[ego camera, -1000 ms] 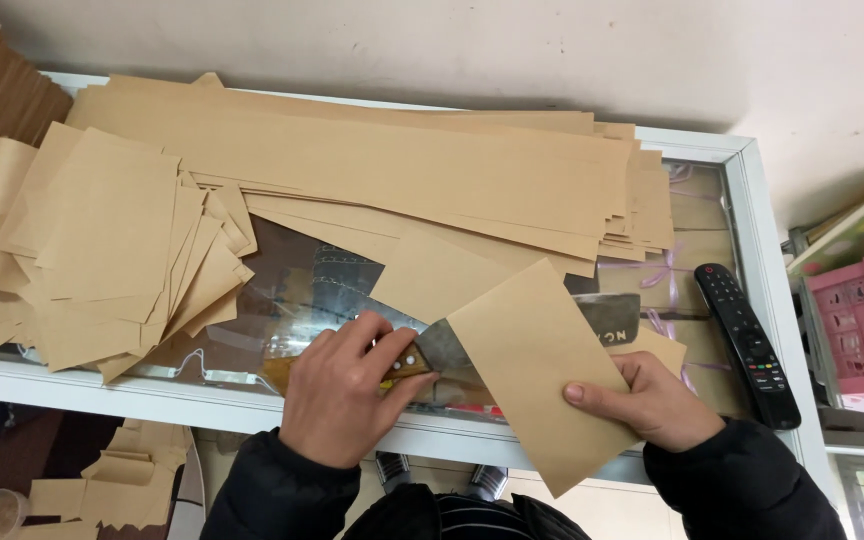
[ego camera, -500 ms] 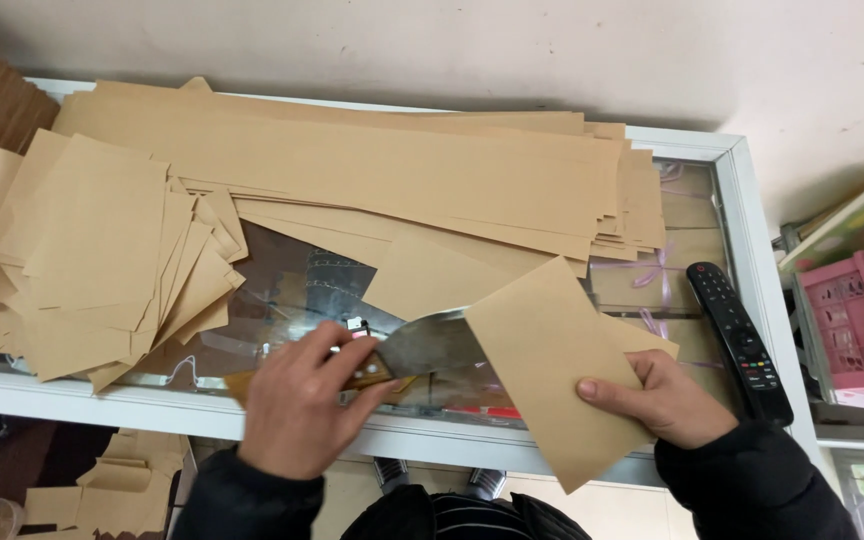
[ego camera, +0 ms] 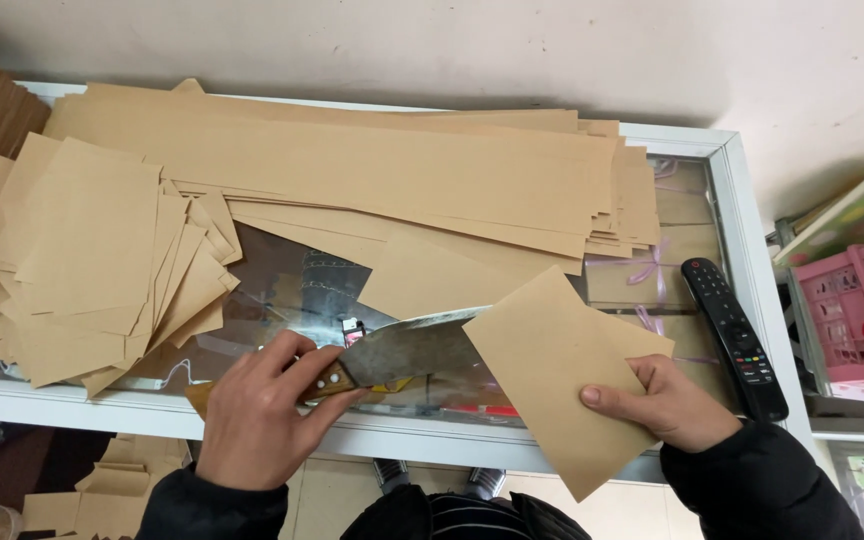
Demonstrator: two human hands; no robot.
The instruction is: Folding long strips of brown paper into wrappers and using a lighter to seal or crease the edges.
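Knife and paper at the surface's (ego camera: 552, 455) near edge
Left grip (ego camera: 262, 420) holds the knife (ego camera: 407, 352); right grip (ego camera: 667, 400) pinches a brown sheet (ego camera: 547, 370).

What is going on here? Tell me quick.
A person is working brown paper at a glass counter. The left hand grips a cleaver by its wooden handle, blade lying against a folded paper sheet that the right hand holds at its lower edge. Long strips lie stacked behind, cut sheets pile up at the left, and a remote sits to the right.

Cleaver (ego camera: 414, 350) slicing tan paper (ego camera: 562, 375).
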